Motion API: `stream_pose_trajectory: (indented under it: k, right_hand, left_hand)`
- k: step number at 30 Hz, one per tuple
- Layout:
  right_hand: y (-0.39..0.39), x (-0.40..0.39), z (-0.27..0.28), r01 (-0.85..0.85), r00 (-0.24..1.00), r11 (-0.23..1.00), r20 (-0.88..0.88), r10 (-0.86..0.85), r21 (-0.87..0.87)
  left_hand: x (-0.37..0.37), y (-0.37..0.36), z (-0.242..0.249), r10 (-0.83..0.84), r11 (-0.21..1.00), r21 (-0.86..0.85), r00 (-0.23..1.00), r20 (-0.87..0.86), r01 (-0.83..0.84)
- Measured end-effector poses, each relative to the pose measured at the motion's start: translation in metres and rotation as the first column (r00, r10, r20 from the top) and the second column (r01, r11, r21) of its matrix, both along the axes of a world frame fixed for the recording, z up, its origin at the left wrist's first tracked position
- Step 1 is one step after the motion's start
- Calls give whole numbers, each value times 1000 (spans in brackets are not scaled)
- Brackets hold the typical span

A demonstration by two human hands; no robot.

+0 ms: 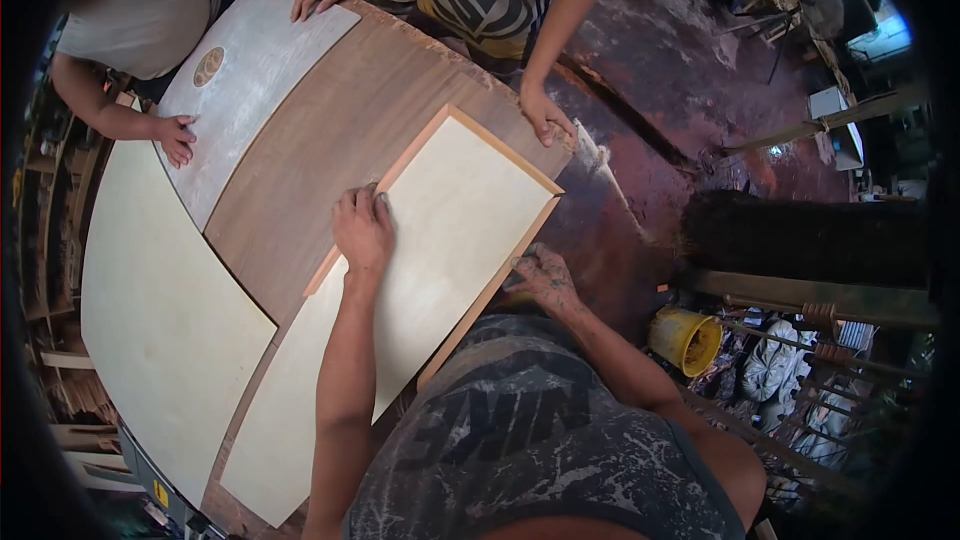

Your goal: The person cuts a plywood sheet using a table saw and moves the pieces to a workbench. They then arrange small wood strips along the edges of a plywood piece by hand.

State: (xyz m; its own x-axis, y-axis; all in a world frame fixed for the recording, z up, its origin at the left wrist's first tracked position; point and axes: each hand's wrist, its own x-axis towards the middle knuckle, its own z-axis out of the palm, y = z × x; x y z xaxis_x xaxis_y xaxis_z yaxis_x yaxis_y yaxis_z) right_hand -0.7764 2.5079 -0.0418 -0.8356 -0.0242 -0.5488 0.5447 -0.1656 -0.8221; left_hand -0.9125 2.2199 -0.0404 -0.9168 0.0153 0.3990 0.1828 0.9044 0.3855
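Observation:
A pale plywood panel (455, 210) lies slantwise in front of me, with thin wooden strips along part of its edges. My left hand (363, 227) is closed over the far wooden strip (418, 148), fingertips curled around it at the panel's edge. At the near side, my right hand (545, 280) has its fingers bent against the near wooden strip (490, 288); grey smears mark those fingers. A third wooden strip (508, 162) runs along the panel's right end and meets the near one at the corner.
Beneath lies a brown wooden board (330, 130). Another pale panel (160, 310) and a whitish panel (255, 70) with a round emblem are at left. Two co-workers rest hands at the far side (545, 112). A yellow bucket (688, 340) stands on the right.

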Motion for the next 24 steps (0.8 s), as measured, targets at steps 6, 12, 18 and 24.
stream_pose_trajectory:
  k: [6, 12, 18, 24]
  right_hand:
    - [1, -5, -9, 0, 999, 992, -35, -5, -126]
    - [2, -15, -3, 171, 985, 983, -18, -173, -70]
    - [15, -24, -8, 31, 1000, 999, 6, -30, -34]
    - [15, -25, 13, -1, 998, 997, 58, 5, -71]
  left_hand:
    - [2, -4, 5, 0, 1000, 26, 999, 41, -1]
    - [4, -3, 6, -2, 1000, 2, 997, 75, 2]
    - [2, 0, 2, -11, 1000, -23, 1000, -22, 10]
    - [4, 4, 7, 21, 999, -27, 999, 40, -20]
